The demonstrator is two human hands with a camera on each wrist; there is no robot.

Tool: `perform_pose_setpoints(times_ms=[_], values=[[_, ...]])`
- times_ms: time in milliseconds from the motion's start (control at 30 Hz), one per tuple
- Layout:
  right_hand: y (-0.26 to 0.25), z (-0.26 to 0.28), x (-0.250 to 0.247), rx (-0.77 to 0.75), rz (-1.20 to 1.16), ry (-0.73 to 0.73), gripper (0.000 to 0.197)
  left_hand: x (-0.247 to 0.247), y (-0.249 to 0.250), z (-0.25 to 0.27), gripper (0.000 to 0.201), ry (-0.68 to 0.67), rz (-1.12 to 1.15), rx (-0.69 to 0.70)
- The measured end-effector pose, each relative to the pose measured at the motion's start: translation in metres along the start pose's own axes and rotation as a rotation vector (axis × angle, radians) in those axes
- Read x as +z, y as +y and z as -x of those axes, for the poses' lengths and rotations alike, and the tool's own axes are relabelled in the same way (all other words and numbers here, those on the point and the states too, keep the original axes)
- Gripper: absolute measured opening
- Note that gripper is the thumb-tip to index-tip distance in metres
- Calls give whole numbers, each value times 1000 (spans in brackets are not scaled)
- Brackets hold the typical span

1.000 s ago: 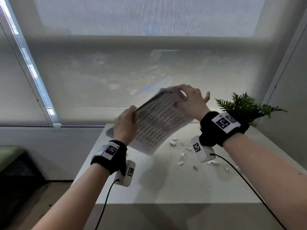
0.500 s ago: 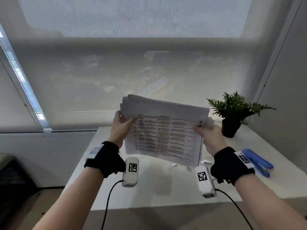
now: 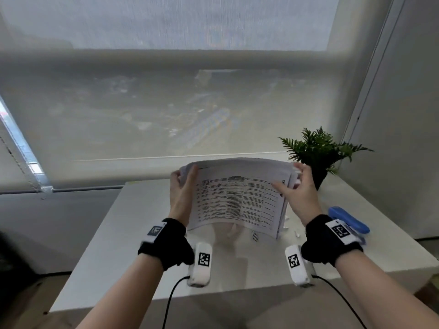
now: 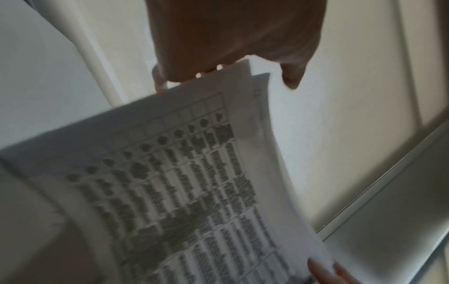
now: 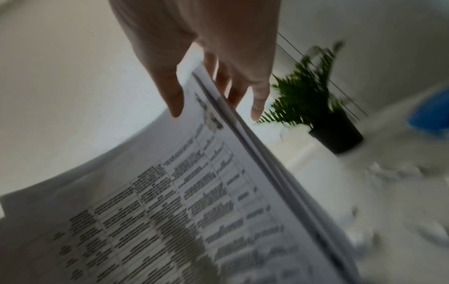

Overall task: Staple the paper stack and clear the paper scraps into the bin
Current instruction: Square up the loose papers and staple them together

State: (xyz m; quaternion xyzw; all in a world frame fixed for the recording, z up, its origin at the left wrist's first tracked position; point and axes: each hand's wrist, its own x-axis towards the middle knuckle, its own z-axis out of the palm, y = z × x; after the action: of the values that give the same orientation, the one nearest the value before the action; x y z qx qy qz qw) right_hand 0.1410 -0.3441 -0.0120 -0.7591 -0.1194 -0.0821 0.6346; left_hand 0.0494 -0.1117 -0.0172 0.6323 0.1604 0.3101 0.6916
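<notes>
Both hands, left hand (image 3: 182,194) and right hand (image 3: 298,194), clasp the printed paper stack (image 3: 237,198) mid-frame above the white table (image 3: 118,233), roller blind (image 3: 166,103) filling the upper frame.

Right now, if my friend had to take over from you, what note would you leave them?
Left hand: holds the left edge of the paper stack, thumb in front.
Right hand: holds the right edge, thumb in front, fingers behind.
The stack is held up above the white table, bowed, its sheets not quite lined up.
The blue stapler lies on the table to the right, beside the potted plant.
Paper scraps lie on the table under the stack.
Done: stack picked up.
Left: square it, staple it, clear the scraps. No bin is in view.
</notes>
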Motion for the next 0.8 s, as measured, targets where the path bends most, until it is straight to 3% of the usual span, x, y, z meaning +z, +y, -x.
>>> perform_pose_setpoints(times_ms=[100,200,300,400,500,567,633,667,733,800], values=[[-15,-3,-7,-260,331,-24,83,13,16,-9,53,141,-36,-16],[-24,-3,-5,-444,788,-105,75,23,25,-16,51,255,-78,-45],[-23,-4,-4,-386,1071,-144,57,24,23,-26,33,300,-185,-29],[-30,-5,1,-400,1141,-115,49,22,19,-31,15,286,-312,46],[-36,-10,8,-404,1284,-204,56,21,21,-33,16,255,-491,154],[-38,-15,11,-341,1352,-256,54,23,24,-33,22,237,-840,259],[-40,-20,11,-287,1326,-277,48,33,29,-30,38,142,-1302,376],[-40,-22,11,-263,1301,-293,46,41,33,-27,46,44,-1428,458],[-38,-25,11,-241,1240,-307,46,62,36,-23,52,-237,-1486,627],[-34,-24,7,-235,1141,-268,50,82,35,-25,56,-485,-1502,656]])
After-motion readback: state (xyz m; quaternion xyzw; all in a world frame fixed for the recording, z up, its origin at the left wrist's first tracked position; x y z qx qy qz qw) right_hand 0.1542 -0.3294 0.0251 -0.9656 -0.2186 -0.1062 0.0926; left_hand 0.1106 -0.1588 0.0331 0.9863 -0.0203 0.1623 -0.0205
